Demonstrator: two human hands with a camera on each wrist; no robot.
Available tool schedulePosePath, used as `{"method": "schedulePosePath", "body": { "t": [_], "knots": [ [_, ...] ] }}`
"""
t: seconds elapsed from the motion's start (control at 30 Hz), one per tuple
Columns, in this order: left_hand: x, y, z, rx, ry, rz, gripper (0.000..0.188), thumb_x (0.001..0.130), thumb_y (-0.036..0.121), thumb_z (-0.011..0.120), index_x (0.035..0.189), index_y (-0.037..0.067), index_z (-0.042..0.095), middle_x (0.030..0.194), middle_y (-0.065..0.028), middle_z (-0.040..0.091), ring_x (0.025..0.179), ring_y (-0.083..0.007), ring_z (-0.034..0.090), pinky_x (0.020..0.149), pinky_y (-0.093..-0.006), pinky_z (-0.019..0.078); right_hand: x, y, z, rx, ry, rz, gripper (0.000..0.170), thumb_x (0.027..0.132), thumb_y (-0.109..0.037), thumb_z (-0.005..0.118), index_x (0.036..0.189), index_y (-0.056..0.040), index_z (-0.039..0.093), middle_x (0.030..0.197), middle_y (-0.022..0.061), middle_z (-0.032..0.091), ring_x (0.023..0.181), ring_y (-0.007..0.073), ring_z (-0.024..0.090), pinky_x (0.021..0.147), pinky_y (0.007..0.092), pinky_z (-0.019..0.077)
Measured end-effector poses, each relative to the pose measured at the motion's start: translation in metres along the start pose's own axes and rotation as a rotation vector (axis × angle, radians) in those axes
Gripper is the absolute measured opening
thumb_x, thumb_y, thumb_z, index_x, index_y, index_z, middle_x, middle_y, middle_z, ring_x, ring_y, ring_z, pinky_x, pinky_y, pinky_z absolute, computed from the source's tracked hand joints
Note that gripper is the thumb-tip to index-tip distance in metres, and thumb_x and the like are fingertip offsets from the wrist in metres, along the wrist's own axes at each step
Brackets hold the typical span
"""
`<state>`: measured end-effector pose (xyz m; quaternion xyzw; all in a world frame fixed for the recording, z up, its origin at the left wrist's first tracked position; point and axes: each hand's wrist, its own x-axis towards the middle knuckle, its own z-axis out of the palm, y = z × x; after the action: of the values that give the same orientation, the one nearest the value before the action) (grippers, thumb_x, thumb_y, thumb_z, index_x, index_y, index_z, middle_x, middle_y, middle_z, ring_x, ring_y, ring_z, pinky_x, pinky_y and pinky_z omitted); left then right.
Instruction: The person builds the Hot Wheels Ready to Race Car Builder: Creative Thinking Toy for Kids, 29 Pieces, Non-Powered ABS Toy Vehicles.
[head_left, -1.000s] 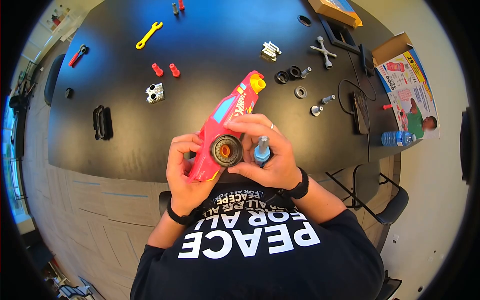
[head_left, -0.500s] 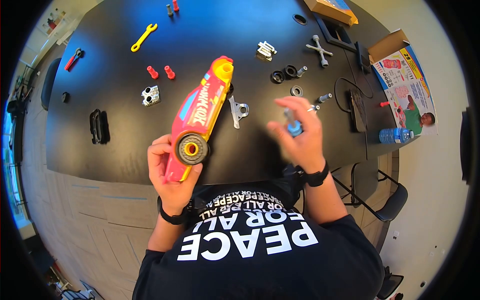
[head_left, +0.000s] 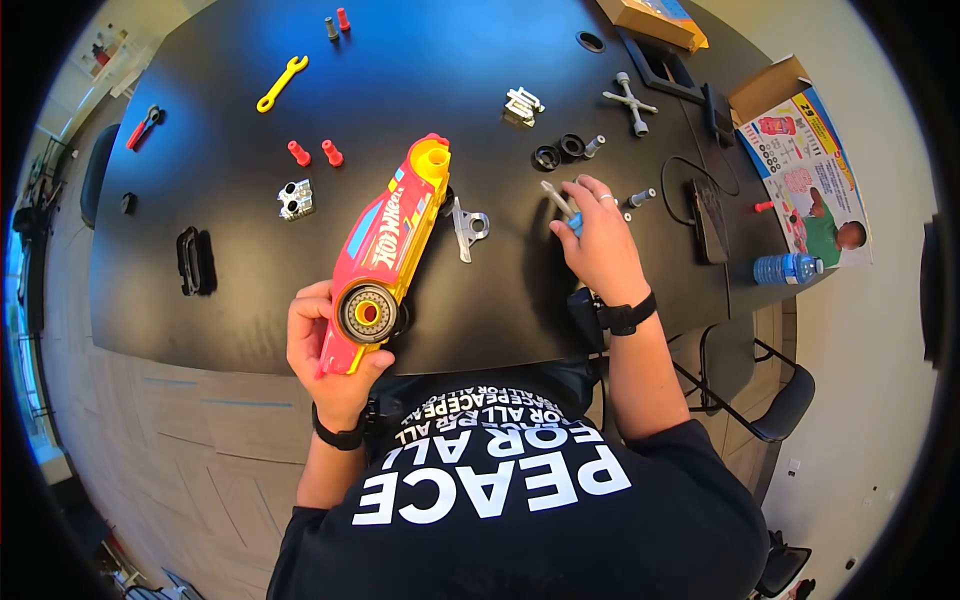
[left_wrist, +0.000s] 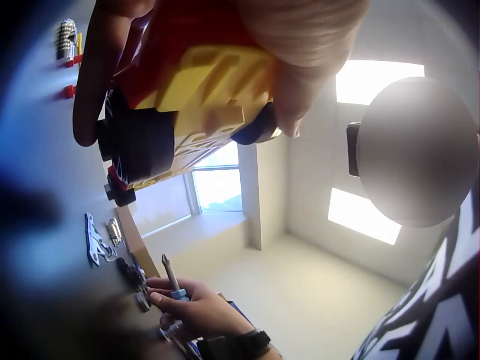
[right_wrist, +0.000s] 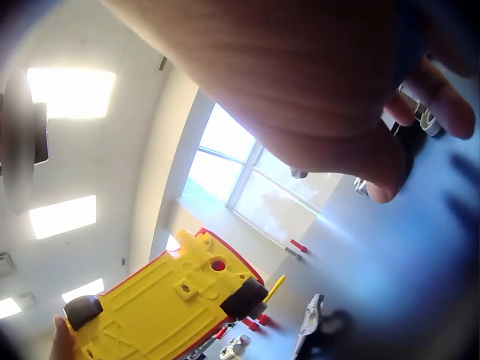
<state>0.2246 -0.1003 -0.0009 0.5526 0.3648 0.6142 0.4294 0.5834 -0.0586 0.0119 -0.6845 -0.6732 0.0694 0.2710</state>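
Observation:
My left hand (head_left: 338, 393) grips one end of a red and yellow toy car (head_left: 377, 226), its side turned up above the table. A dark wheel (head_left: 352, 313) with an orange-yellow centre shows near my thumb; the yellow underside (right_wrist: 165, 300) faces the right wrist camera. My right hand (head_left: 608, 248) holds a blue-handled screwdriver (left_wrist: 172, 275) between thumb and palm, its grey shaft pointing up and away. The fingertips of that hand are down at the tabletop where small grey parts lie, largely hidden under them. A silver bracket (head_left: 466, 232) lies between car and right hand.
Black rings (head_left: 546, 158), a grey bolt (head_left: 643, 198), a silver engine-like block (head_left: 522, 106) and a cross wrench (head_left: 629, 104) lie beyond my right hand. Left are a yellow wrench (head_left: 282, 84), red pegs (head_left: 332, 153) and a black frame (head_left: 190, 262). A water bottle (head_left: 786, 269) stands right.
My right hand has left the car's wheel and moved right and forward, down to the small grey parts, still holding the screwdriver. The car has shifted left in my left hand, uncovering the silver bracket.

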Motion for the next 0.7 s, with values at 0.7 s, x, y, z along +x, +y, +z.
{"method": "schedulePosePath", "body": {
  "t": [0.7],
  "knots": [
    [0.003, -0.002, 0.005, -0.017, -0.12, 0.007, 0.068, 0.075, 0.024, 0.106, 0.117, 0.006, 0.055, 0.128, -0.013, 0.061, 0.12, -0.0222, 0.064, 0.106, -0.0379, 0.0512, -0.023, 0.109, -0.047, 0.027, 0.233, 0.201, 0.03, 0.093, -0.011, 0.083, 0.122, -0.0071, 0.08, 0.12, 0.0136, 0.075, 0.106, 0.0355, 0.072, 0.093, 0.0429, 0.0568]
  ]
}}
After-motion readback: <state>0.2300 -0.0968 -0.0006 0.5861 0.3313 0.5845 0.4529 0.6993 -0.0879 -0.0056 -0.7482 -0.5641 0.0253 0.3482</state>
